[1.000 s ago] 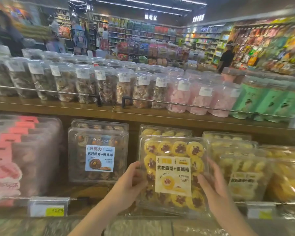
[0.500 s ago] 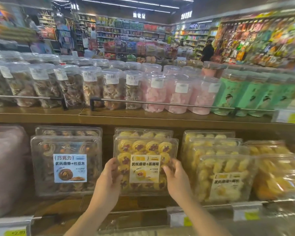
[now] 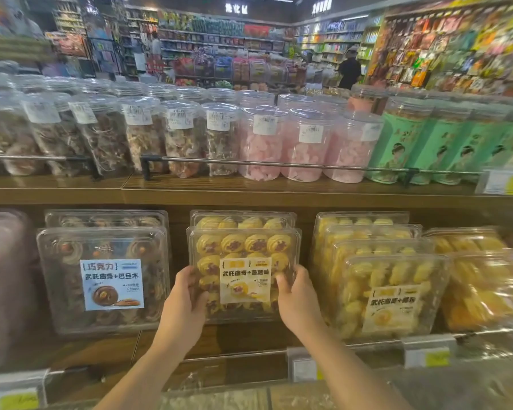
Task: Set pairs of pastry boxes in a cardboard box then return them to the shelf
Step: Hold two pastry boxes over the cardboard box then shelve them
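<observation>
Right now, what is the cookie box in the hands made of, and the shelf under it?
The cookie box looks like thin clear plastic, glossy: the yellow cookies show through and light glints on its ridges. A paper-like label is stuck on its front. The left hand and right hand grip its sides. The shelf looks like brown wood with a smooth sheen, though it could be a wood-look coating.

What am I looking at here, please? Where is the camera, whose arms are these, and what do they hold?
No machine here: a person wears one camera on the head, looking forward and down, so you see that person's own arms. The left hand and right hand grip the two sides of a clear pastry box of yellow cookies, standing upright on the lower wooden shelf in front of a similar box. Beside it stand a chocolate box and more yellow boxes. Plastic jars fill the shelf above.
</observation>
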`<action>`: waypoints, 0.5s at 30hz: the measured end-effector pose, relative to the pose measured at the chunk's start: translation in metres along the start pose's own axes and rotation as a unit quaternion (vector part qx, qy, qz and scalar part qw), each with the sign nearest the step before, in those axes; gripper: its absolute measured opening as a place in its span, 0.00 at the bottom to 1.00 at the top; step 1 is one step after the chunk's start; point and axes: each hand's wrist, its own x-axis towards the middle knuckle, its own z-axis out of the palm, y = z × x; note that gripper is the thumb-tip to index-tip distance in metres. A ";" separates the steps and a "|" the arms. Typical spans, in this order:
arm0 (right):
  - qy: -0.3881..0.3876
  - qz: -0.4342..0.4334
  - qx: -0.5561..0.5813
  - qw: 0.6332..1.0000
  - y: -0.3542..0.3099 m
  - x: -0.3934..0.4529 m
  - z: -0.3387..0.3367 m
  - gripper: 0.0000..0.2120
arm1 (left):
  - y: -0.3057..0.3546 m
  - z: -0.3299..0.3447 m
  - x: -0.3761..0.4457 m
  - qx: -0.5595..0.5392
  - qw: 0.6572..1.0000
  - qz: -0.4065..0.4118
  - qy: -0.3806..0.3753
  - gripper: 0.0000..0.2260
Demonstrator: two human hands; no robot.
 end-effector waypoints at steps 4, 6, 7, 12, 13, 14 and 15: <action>-0.022 0.019 -0.040 0.999 -0.004 -0.001 -0.008 0.23 | 0.006 -0.008 -0.004 0.029 1.000 -0.004 -0.005 0.24; -0.035 0.030 -0.065 0.997 -0.006 -0.003 -0.012 0.22 | 0.008 -0.015 -0.004 0.052 0.999 -0.008 -0.008 0.25; -0.045 0.037 -0.081 0.995 -0.006 -0.005 -0.013 0.22 | 0.010 -0.018 -0.005 0.066 0.998 -0.008 -0.012 0.27; -0.089 0.046 -0.200 0.975 -0.014 -0.024 -0.028 0.25 | 0.030 -0.041 -0.017 0.168 0.986 0.001 -0.012 0.32; -0.092 0.035 -0.227 0.969 -0.016 -0.030 -0.032 0.25 | 0.034 -0.046 -0.022 0.193 0.981 0.013 -0.004 0.30; -0.092 0.025 -0.254 0.963 -0.020 -0.035 -0.037 0.25 | 0.038 -0.052 -0.028 0.221 0.975 0.029 0.005 0.27; -0.087 0.014 -0.277 0.957 -0.025 -0.040 -0.043 0.26 | 0.042 -0.059 -0.034 0.250 0.967 0.044 0.009 0.24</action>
